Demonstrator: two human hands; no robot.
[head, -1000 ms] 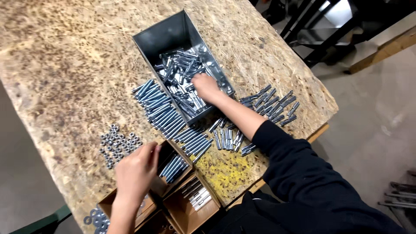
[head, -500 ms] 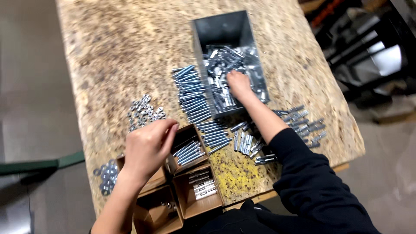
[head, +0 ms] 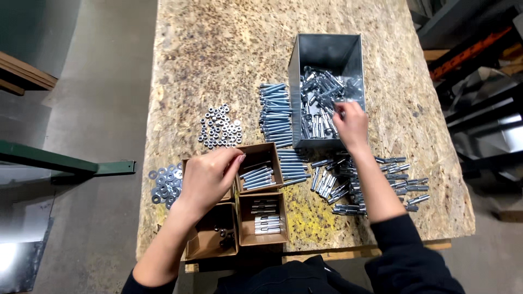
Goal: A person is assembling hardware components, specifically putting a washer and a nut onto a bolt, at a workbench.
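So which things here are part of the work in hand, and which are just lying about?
In the work:
right hand reaching into the metal bin of loose bolts
left hand over the cardboard boxes
row of sorted bolts

Lying about:
pile of nuts
washers
green bar on the floor

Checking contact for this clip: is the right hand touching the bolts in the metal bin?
Touching. The head view shows the right hand inside the metal bin, its fingers pressed into the loose bolts, with no gap visible.
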